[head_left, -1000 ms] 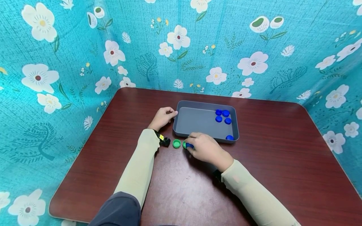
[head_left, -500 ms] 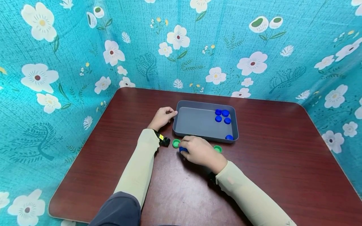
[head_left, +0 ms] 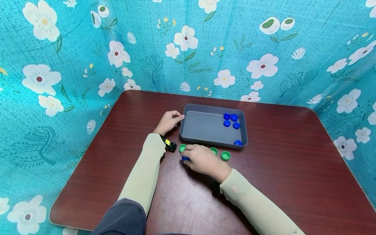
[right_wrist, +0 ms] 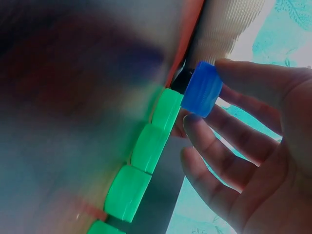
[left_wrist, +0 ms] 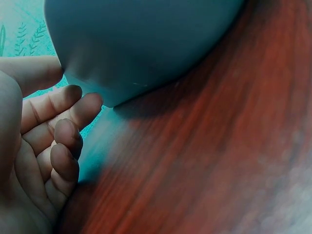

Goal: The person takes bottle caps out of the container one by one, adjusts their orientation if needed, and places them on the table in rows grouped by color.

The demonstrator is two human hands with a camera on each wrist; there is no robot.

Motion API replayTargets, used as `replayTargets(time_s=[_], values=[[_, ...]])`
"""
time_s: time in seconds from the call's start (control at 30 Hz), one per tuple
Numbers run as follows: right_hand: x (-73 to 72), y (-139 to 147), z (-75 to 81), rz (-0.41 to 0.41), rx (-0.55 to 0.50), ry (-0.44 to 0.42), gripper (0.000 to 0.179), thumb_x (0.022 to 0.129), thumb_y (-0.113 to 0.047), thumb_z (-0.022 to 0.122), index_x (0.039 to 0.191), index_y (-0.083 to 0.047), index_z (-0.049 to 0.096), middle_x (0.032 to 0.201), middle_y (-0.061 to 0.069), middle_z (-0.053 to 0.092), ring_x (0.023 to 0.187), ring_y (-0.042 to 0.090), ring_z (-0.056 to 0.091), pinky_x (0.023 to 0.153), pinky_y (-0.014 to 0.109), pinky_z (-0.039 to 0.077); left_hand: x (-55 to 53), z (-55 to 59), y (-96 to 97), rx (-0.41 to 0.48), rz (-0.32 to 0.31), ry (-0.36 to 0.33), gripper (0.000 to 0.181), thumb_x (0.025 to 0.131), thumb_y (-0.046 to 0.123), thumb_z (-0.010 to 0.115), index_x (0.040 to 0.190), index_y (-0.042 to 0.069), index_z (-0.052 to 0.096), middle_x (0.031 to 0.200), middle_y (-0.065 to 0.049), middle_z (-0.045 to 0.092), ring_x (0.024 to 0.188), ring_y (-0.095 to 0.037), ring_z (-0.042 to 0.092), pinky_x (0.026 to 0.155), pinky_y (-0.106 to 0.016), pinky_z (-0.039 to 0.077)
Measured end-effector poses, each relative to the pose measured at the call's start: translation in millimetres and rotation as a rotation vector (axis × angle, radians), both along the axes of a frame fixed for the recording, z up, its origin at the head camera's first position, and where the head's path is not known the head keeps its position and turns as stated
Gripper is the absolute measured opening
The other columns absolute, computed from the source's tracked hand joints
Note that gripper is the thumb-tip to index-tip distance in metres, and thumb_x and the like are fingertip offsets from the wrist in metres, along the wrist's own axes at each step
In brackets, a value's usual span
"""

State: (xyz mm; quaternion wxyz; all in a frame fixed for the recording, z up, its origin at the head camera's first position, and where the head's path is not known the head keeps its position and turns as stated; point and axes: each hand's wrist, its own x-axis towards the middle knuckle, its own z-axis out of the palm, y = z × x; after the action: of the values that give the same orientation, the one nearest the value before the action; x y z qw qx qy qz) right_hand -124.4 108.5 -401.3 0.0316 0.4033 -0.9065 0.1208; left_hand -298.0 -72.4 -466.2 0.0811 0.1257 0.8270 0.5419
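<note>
My right hand (head_left: 202, 159) pinches a blue bottle cap (right_wrist: 201, 88) between thumb and fingertips, close to the left end of a row of green bottle caps (right_wrist: 127, 192). In the head view the hand covers the middle of that row, while green caps show at its left (head_left: 182, 148) and right (head_left: 225, 155). My left hand (head_left: 169, 121) is at the left side of the grey tray (head_left: 202, 125). Its thumb lies at the rim and its forefinger at the outer wall, with the other fingers loosely curled beneath, as the left wrist view shows.
Several blue caps (head_left: 234, 117) lie in the right part of the tray, one (head_left: 238, 143) at its near right corner. A black wrist camera (head_left: 170, 147) sits just left of the row. The brown table (head_left: 288, 163) ends at a flowered blue curtain (head_left: 164, 65).
My right hand has moved left and slightly nearer to me, still pinching the blue cap. More green caps show at its right. My left hand and the tray stay put.
</note>
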Motion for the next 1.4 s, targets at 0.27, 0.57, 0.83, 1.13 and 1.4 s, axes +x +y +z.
replayTargets(time_s=[0.27, 0.57, 0.83, 1.13, 1.4], values=[[0.2, -8.1, -4.6, 0.022, -0.015, -0.011, 0.016, 0.086, -0.018, 0.076, 0.101, -0.014, 0.073, 0.096, -0.004, 0.063, 0.087, 0.012, 0.063, 0.074, 0.030, 0.052, -0.2, -0.2, -0.5, 0.015, -0.004, 0.000, 0.027, 0.095, 0.036, 0.065, 0.092, 0.009, 0.068, 0.081, -0.011, 0.064, 0.065, -0.029, 0.057, 0.062, -0.039, 0.049], [-0.4, -11.7, -6.1, 0.013, 0.008, 0.000, 0.015, 0.085, -0.018, 0.077, 0.099, -0.016, 0.072, 0.092, -0.005, 0.061, 0.081, 0.012, 0.062, 0.070, 0.029, 0.052, -1.2, 1.1, 0.9, 0.014, -0.007, -0.001, 0.031, 0.094, 0.040, 0.065, 0.092, 0.009, 0.068, 0.080, -0.009, 0.064, 0.066, -0.029, 0.057, 0.063, -0.038, 0.049], [-0.2, -15.1, -6.8, 0.032, 0.029, -0.009, 0.015, 0.084, -0.017, 0.078, 0.098, -0.016, 0.073, 0.088, -0.006, 0.059, 0.075, 0.011, 0.061, 0.065, 0.027, 0.051, -1.4, -2.1, -0.1, -0.001, -0.009, -0.003, 0.031, 0.093, 0.042, 0.065, 0.092, 0.010, 0.068, 0.080, -0.008, 0.064, 0.065, -0.028, 0.057, 0.063, -0.038, 0.049], [-1.4, -18.8, -6.8, 0.026, 0.063, -0.017, 0.015, 0.085, -0.017, 0.077, 0.098, -0.016, 0.072, 0.087, -0.004, 0.059, 0.075, 0.013, 0.061, 0.065, 0.028, 0.050, -3.3, -5.0, 0.3, -0.012, -0.004, 0.011, 0.032, 0.093, 0.042, 0.065, 0.093, 0.010, 0.068, 0.081, -0.007, 0.064, 0.065, -0.028, 0.058, 0.064, -0.039, 0.050], [-2.3, -21.1, -6.0, 0.025, 0.092, -0.024, 0.016, 0.084, -0.019, 0.078, 0.098, -0.017, 0.072, 0.089, -0.004, 0.060, 0.079, 0.013, 0.061, 0.067, 0.031, 0.051, -4.2, -5.3, -0.2, -0.001, -0.005, 0.012, 0.031, 0.093, 0.042, 0.065, 0.094, 0.010, 0.068, 0.083, -0.007, 0.064, 0.065, -0.028, 0.058, 0.063, -0.039, 0.050]])
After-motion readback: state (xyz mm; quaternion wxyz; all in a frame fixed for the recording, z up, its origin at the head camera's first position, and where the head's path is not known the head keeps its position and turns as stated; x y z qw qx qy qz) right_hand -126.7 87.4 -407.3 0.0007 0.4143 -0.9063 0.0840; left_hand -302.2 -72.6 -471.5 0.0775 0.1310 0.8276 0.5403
